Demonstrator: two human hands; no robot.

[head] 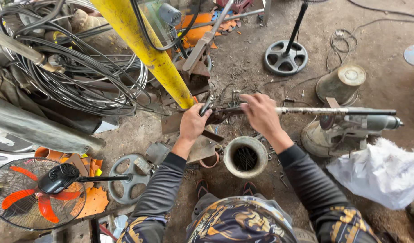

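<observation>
A long rusty steel rod [333, 110] lies level in front of me, running right over an angle grinder [364, 123]. My right hand [261, 114] is closed around the rod near its left end. My left hand [193, 121] grips a dark tool handle [206, 106] where thin binding wire [229, 96] tangles around the rod's end. Beside my left hand stands a slanted yellow pole [148, 51]. Below the rod, between my arms, is a round concrete pot [245, 157] with thin wire pieces inside.
Coils of grey cable [76, 67] pile at the left. A fan with red blades [36, 193] lies at lower left, with a round fan base [127, 178] beside it. Another fan stand base [285, 57] is ahead. A white sack [382, 173] sits at right, near an overturned bucket [342, 83].
</observation>
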